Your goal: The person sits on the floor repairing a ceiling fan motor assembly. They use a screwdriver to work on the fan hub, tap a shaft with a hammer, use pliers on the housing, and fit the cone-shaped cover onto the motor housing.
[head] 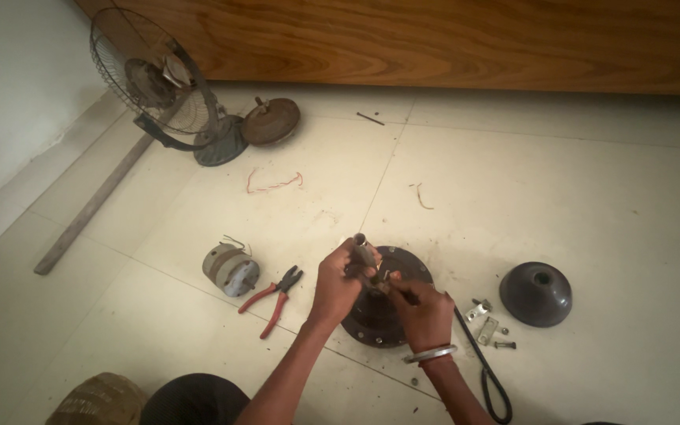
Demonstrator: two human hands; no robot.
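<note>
Dark and round, a fan motor (383, 319) lies flat on the pale tile floor (576, 197), right in front of the person. A metal rod (362, 249) sticks up from its middle. The left hand (336, 287) is wrapped tight around this rod. The right hand (425, 311) sits just beside it, over the motor, with its fingers closed on something small near the foot of the rod. What that small thing is cannot be told. A silver bangle (430, 355) and a red thread ring the right wrist.

Red pliers (273, 299) lie on the floor just left of the left hand, with the handles a bit apart. Further left is a small grey motor (230, 270) lying on its side. A black cord (488, 370) runs along the floor on the right of the fan motor. Near it lie a few small metal bits (483, 319). A dark grey cup (535, 293) shaped like a bell sits further right, with a hole in its top.

Far back, by the wooden wall (434, 39), stands a table fan (163, 83) with a wire cage. A brown round motor (271, 120) rests just beside its base. A thin red wire (273, 183) lies on the tiles between the fan and the hands. A long wooden stick (92, 203) lies along the left side of the floor.
</note>
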